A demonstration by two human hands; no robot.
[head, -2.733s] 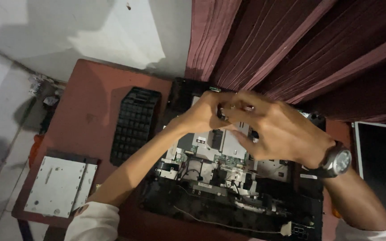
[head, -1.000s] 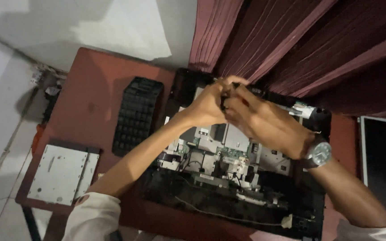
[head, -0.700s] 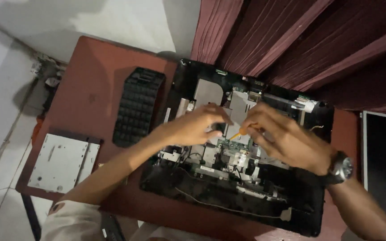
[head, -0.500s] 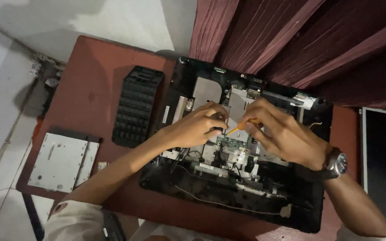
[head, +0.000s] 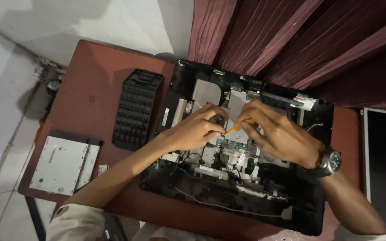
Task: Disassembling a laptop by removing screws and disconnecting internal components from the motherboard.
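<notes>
A red-brown worktop (head: 90, 93) by maroon curtains (head: 291, 40) is carrying an opened computer chassis (head: 246, 178); an orange tool (head: 237, 128) is being pinched by the right hand (head: 278, 136), the left hand (head: 197, 129) curled closed at its tip.

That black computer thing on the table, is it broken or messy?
It lies opened up: the black case has no cover, so green boards and loose wires show. Both hands, left hand and right hand, meet over the middle at a small orange tool. A black keyboard and a grey drive lie apart on the red table.

White sleeves (head: 74, 221), steel wristwatch (head: 330, 162)
</notes>
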